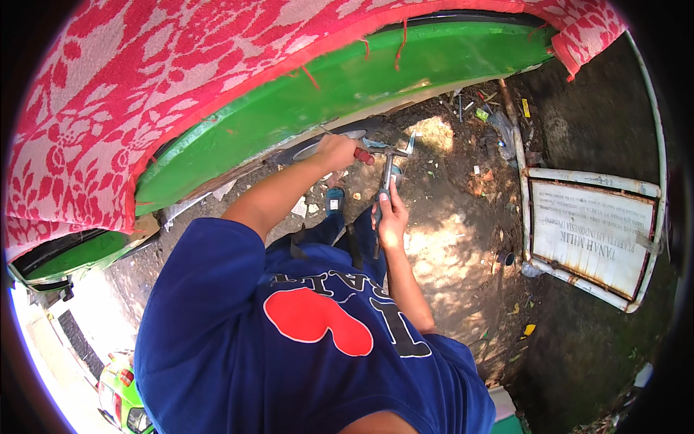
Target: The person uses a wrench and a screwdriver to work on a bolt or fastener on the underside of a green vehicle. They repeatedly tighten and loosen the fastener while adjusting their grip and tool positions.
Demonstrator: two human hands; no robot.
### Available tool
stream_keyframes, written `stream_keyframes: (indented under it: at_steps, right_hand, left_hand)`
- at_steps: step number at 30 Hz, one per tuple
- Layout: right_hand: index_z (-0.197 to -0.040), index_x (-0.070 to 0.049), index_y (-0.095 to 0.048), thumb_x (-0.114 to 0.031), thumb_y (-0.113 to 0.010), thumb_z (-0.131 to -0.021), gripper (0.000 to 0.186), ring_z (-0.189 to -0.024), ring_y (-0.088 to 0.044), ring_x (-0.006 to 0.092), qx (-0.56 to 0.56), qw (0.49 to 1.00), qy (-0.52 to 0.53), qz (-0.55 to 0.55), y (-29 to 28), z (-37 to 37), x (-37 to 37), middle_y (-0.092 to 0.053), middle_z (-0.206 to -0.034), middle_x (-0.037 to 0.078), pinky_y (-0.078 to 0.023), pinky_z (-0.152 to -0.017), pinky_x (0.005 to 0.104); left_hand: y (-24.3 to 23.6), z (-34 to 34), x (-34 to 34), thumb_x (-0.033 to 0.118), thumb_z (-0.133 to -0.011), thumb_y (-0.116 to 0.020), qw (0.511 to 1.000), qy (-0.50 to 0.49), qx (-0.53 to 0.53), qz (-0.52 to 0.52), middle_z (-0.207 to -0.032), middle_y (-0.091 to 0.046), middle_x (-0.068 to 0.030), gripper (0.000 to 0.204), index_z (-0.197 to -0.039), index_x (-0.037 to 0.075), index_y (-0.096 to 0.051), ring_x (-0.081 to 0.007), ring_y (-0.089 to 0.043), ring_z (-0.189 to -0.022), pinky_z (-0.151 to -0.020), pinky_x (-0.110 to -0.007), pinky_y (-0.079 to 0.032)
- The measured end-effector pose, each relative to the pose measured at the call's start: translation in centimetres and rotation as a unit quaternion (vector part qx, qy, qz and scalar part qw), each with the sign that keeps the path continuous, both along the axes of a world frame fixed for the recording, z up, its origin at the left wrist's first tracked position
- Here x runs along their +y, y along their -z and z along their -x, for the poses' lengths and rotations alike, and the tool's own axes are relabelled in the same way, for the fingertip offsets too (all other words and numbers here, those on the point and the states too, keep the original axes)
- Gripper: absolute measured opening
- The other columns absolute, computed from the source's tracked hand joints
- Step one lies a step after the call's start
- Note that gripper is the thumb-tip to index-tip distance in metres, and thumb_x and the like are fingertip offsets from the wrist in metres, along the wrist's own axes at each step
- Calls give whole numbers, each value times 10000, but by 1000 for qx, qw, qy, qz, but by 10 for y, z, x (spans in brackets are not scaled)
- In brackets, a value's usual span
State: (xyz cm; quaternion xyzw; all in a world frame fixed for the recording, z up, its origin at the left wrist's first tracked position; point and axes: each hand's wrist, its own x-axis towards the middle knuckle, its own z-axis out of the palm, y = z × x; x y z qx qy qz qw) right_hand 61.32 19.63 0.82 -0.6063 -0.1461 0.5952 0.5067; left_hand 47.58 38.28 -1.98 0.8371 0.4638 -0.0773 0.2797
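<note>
My left hand (336, 152) is closed around a red-handled tool (364, 156), perhaps a screwdriver. A thin metal end shows on its far side, close under the green body panel (441, 58). In my right hand (392, 217) is a hammer (388, 175), gripped by its dark handle. The hammer's head lies right beside the end of the red handle; I cannot tell whether they touch. Part of a wheel (307, 150) shows beneath the panel, behind my left hand.
A red and pale patterned cloth (181, 94) drapes over the green panel. To the right stands a rusty white sign (589, 235) in a pipe frame. Litter and a clear plastic bag (500, 130) lie on the dirt. Another green vehicle (119, 390) is at lower left.
</note>
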Motion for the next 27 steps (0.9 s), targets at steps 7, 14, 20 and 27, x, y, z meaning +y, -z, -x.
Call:
stream_keyframes:
  at_steps: [7,14,20,27]
  right_hand:
    - [-1561,-132,-313,-162,-506,-1047,549,-488,-483,90,33,997,45,-60,4,1,-24,-532,-706,27,-414,-408,233]
    - [-1548,-136,-346,-164,-516,-1042,534,-477,-476,94,-3,999,25,-36,1,-5,-8,-535,-708,29,-409,-399,239]
    - [-1552,-142,-336,-170,-509,-1043,538,-470,-482,94,-10,999,35,-32,2,6,-8,-545,-697,28,-420,-410,240]
    - [-1543,-164,-363,-176,-524,-1041,528,-479,-486,92,25,994,90,-55,3,2,-12,-535,-696,22,-417,-409,242]
  left_hand:
    - [1,-7,3,186,-794,-611,999,-1,33,-1,-906,-722,-186,208,-952,121,-730,-371,-700,-888,-796,-479,-544]
    - [11,-12,5,178,-795,-604,999,2,35,-4,-904,-724,-180,218,-961,121,-733,-374,-697,-899,-802,-476,-544]
    - [11,-12,18,192,-810,-587,998,-56,25,-5,-919,-718,-196,199,-923,120,-734,-376,-696,-915,-829,-480,-542]
    - [13,-14,13,198,-817,-573,998,-48,41,5,-936,-720,-188,211,-931,123,-734,-368,-697,-919,-832,-465,-545]
